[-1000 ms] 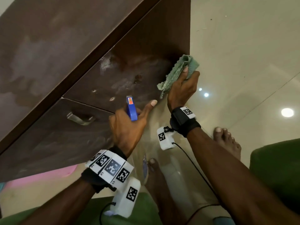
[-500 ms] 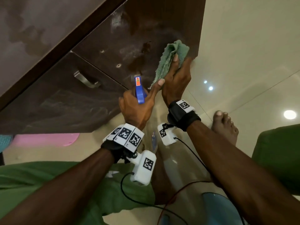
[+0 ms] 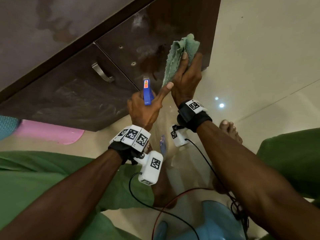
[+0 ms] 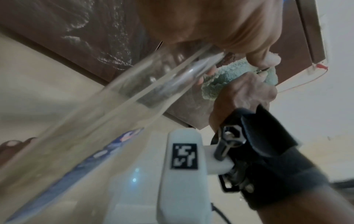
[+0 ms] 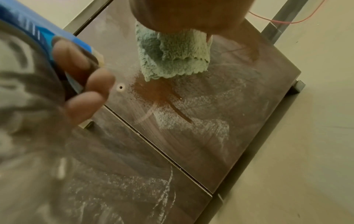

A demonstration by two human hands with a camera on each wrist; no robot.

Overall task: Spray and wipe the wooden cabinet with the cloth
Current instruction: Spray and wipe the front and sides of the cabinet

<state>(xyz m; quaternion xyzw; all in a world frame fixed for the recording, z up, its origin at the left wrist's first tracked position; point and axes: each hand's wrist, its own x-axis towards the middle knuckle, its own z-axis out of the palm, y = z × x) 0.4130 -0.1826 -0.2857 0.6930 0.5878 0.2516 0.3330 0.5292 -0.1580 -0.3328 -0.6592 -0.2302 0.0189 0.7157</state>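
The dark wooden cabinet (image 3: 72, 94) fills the upper left, its right door (image 5: 220, 115) streaked with pale residue and a wet patch (image 5: 153, 92) with drips. My right hand (image 3: 187, 78) grips a bunched green cloth (image 3: 180, 52) against that door, near its right edge. The same cloth (image 5: 172, 56) hangs just above the wet patch. My left hand (image 3: 147, 110) holds a spray bottle with a blue head (image 3: 146, 91), nozzle pointed at the door. The bottle's clear body (image 4: 107, 106) runs down below the hand.
A metal handle (image 3: 102, 72) sits on the left door. A pink mat (image 3: 48, 131) lies on the tiled floor beside the cabinet base. My bare feet (image 3: 230, 129), green trousers (image 3: 43, 184), a blue stool (image 3: 211, 222) and loose cables (image 3: 173, 201) are below.
My right hand carried the cloth leftward from the door's right edge onto the door face. The left hand with the bottle has risen closer to the door. The view has tilted down.
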